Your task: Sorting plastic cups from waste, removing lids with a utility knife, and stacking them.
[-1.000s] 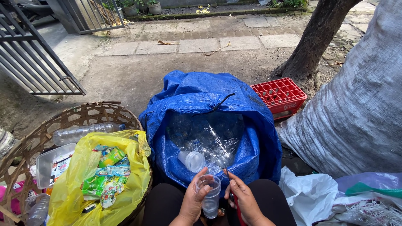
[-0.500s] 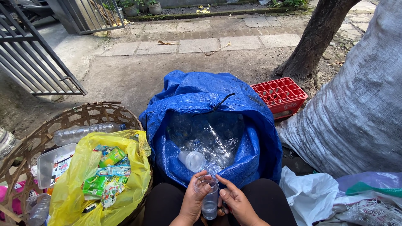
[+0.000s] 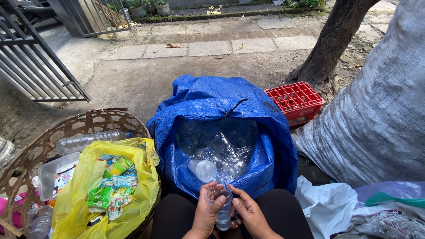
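My left hand (image 3: 206,214) grips a clear plastic cup (image 3: 220,206) at the bottom centre of the head view, fingers wrapped round its rim. My right hand (image 3: 249,212) is at the cup's right side, fingertips touching it. Both hands sit over my lap, just in front of a blue tarp sack (image 3: 208,102) whose open mouth holds several clear plastic bottles (image 3: 223,148) and another clear cup (image 3: 202,169).
A woven basket (image 3: 90,121) at the left holds a yellow bag (image 3: 86,177) of colourful wrappers, a clear bottle (image 3: 88,140) and a plastic tray (image 3: 52,173). A red crate (image 3: 295,101), a tree trunk (image 3: 330,42) and a large grey-white sack (image 3: 380,110) stand right. A metal gate (image 3: 31,62) is left.
The cup and both hands have dropped lower toward my lap. My right hand has closed in onto the cup's side.
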